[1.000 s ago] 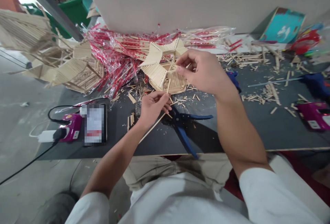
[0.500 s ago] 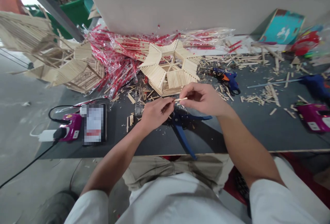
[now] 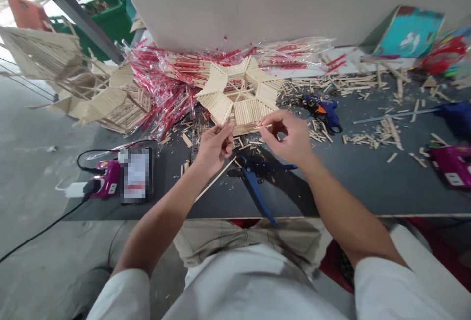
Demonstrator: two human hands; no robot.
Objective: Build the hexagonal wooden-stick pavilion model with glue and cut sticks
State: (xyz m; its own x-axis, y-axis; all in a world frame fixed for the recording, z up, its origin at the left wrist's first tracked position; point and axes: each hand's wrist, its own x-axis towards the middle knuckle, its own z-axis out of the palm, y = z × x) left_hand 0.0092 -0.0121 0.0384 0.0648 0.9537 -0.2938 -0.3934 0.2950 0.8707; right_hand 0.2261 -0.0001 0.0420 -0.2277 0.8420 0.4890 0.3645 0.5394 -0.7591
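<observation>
A star-shaped model of thin wooden sticks (image 3: 250,111) lies flat on the table in front of me. My right hand (image 3: 289,136) pinches a short wooden stick (image 3: 266,125) between thumb and forefinger, close to the model's front right edge. My left hand (image 3: 217,146) is closed, thumb against fingers, at the model's front left corner; whatever it pinches is too small to make out. Blue-handled cutters (image 3: 257,195) lie open below my hands. A longer stick (image 3: 217,178) rests beside them, slanting past my left forearm.
Red-and-clear plastic wrappers with sticks (image 3: 162,79) pile up behind. A blue glue gun (image 3: 324,109) and stick scraps (image 3: 390,133) lie to the right. Larger stick models (image 3: 106,99) stand left, near a phone (image 3: 137,175) and a purple power socket (image 3: 108,177). Another blue glue gun (image 3: 454,119) is far right.
My right hand came back from the model's middle, met my left hand at a short stick, and now holds that stick apart to the right. My left hand moved slightly up towards the model.
</observation>
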